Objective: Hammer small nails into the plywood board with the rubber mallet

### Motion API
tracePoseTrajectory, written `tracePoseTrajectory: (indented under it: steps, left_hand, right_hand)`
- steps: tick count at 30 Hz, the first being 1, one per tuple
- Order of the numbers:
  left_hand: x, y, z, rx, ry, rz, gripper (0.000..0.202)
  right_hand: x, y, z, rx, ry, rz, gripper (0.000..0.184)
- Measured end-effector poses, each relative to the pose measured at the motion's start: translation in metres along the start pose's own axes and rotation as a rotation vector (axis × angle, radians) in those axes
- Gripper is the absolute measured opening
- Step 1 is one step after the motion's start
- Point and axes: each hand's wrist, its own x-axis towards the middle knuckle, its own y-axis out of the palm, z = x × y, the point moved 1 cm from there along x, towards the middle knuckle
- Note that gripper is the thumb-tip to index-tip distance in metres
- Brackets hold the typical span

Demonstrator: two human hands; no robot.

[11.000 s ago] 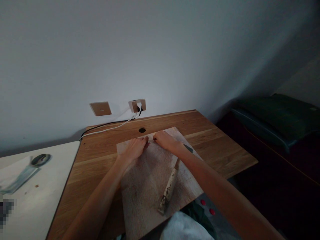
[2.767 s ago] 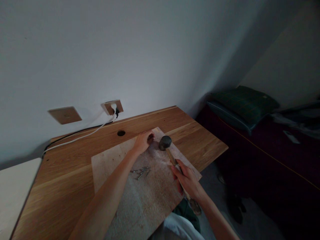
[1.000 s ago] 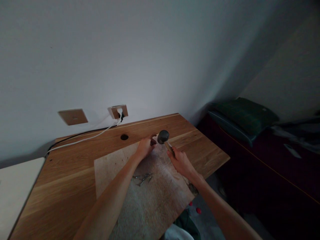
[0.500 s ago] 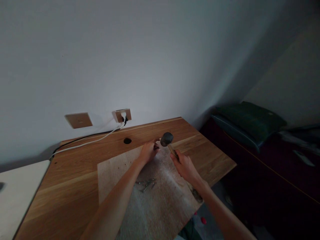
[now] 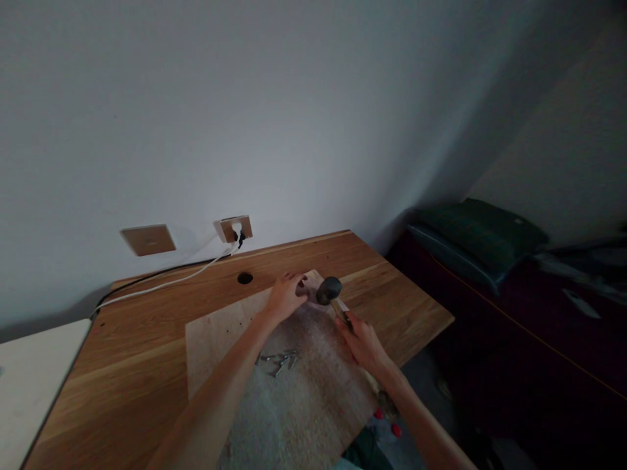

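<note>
My right hand [image 5: 365,339] is wrapped around the wooden handle of a mallet [image 5: 328,291] with a dark, rounded head. That head hangs just over the far corner of a pale wooden board [image 5: 304,398], close to the fingers of my left hand [image 5: 287,297]. My left hand rests at the board's far edge, thumb and fingers drawn together; whatever lies between them is too small to make out. Several loose metal nails [image 5: 280,361] lie on the board beside my left forearm. A few small dark holes dot the board to the left.
Under the board is a brown wooden tabletop [image 5: 132,352] with a round cable hole [image 5: 245,278]. A white cable [image 5: 166,284] runs to a wall socket [image 5: 236,230]. A white surface [image 5: 39,372] adjoins at left. Dark green cushions [image 5: 480,235] lie at right.
The mallet head has come down nearer the board's corner beside my left fingers. My left hand stays at the far edge, and the view has shifted slightly.
</note>
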Motion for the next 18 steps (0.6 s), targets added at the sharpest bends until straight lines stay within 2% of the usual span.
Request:
tracePoseTrajectory:
  steps: [2,3,5,7,9,14,18]
  left_hand:
    - [-0.007,-0.015,-0.01,0.098,0.098,0.045,0.016]
    - [-0.013,-0.022,-0.015,0.111,0.153,0.114,0.013]
    - [-0.029,-0.035,-0.025,0.083,0.249,0.324,0.018]
    - [-0.045,-0.044,-0.033,0.096,0.268,0.488,0.022]
    - [-0.057,-0.047,-0.039,0.177,0.24,0.581,0.023]
    - [-0.06,-0.048,-0.051,0.295,0.191,0.734,0.017]
    - [-0.058,-0.054,-0.058,0.318,0.179,0.765,0.018]
  right_hand:
    - [0.001,0.002,-0.005,0.018,0.01,0.004,0.028]
    - [0.001,0.003,-0.006,0.025,0.014,0.005,0.028]
    - [0.002,0.005,-0.009,0.036,0.017,0.008,0.029]
    - [0.003,0.006,-0.01,0.042,0.019,0.012,0.029]
    - [0.003,0.006,-0.011,0.044,0.022,0.014,0.031]
    - [0.002,0.005,-0.01,0.041,0.044,0.016,0.032]
    - [0.002,0.003,-0.008,0.033,0.048,0.019,0.031]
